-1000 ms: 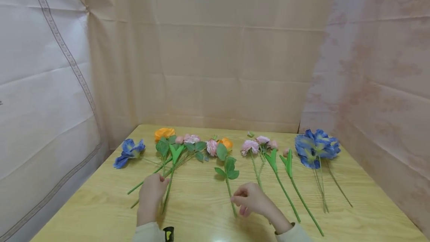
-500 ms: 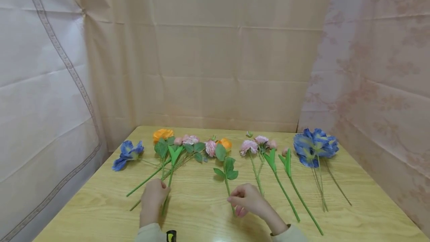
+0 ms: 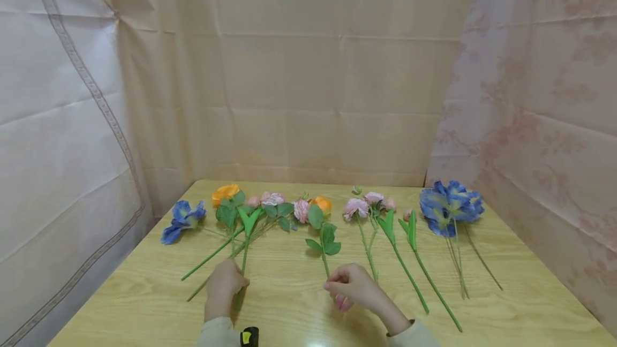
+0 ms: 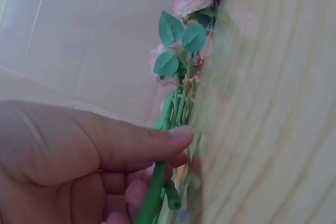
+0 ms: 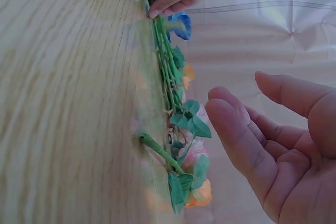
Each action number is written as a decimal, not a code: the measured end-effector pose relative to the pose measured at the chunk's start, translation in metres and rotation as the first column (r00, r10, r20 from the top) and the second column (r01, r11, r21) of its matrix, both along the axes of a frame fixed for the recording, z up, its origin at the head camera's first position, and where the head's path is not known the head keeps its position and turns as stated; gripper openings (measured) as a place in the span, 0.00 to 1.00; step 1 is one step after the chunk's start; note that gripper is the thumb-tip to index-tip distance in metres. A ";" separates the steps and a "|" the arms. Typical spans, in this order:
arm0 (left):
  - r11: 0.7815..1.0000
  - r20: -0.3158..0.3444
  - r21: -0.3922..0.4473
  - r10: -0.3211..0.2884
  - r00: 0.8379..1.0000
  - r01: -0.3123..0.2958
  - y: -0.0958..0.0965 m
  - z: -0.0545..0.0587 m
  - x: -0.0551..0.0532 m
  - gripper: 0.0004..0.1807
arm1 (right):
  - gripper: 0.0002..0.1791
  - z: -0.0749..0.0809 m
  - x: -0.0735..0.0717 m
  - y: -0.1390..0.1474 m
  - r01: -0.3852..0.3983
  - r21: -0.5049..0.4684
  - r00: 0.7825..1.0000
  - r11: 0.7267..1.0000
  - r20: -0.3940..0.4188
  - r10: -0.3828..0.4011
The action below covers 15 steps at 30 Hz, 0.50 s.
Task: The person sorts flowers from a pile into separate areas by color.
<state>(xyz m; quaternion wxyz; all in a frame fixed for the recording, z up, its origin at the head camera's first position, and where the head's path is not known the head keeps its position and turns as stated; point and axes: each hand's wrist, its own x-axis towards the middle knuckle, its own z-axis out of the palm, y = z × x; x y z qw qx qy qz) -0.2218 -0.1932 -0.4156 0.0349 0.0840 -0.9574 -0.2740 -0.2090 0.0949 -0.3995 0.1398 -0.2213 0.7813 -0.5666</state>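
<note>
My left hand [image 3: 225,284] pinches green stems between thumb and fingers, low on the left bunch; a thick green stem [image 4: 154,192] passes under the thumb in the left wrist view. This bunch spreads into an orange flower [image 3: 225,195], pink flowers [image 3: 272,199] and a green tulip-like leaf [image 3: 248,221]. Beside the lower stem of another orange flower [image 3: 321,205] with green leaves [image 3: 326,240] is my right hand [image 3: 355,285]. In the right wrist view its thumb and fingers stand apart with nothing between them, and that stem's cut end [image 5: 143,138] lies beyond them.
A blue flower [image 3: 183,221] lies at the table's left. Right of my right hand lie pink flowers [image 3: 355,209], two green-leaved stems [image 3: 397,250] and several blue flowers [image 3: 448,208] with thin stems. Cloth curtains [image 3: 318,95] surround the wooden table [image 3: 289,315].
My left hand has slid toward the near edge and slightly right, along the green stems. The left orange flower has shifted a little left. My right hand has barely moved.
</note>
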 end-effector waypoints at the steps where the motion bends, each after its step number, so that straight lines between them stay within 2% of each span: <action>1: 1.000 -0.004 -0.005 -0.002 1.000 0.002 0.000 0.000 0.000 0.21 | 0.12 0.000 0.000 0.000 -0.001 0.000 1.000 1.000 -0.001 0.001; 4: 1.000 -0.011 -0.009 0.003 1.000 -0.003 0.000 0.000 0.001 0.24 | 0.12 0.000 0.001 -0.001 -0.007 -0.001 1.000 1.000 -0.005 0.007; 11: 0.999 -0.027 0.024 0.045 0.999 -0.044 0.001 0.004 0.000 0.19 | 0.10 -0.002 0.000 0.000 -0.018 0.004 0.999 1.000 -0.033 0.018; 15: 0.996 -0.038 0.060 0.066 0.997 -0.063 0.002 0.004 -0.001 0.19 | 0.10 -0.004 -0.001 0.000 -0.019 0.006 0.999 1.000 -0.038 0.019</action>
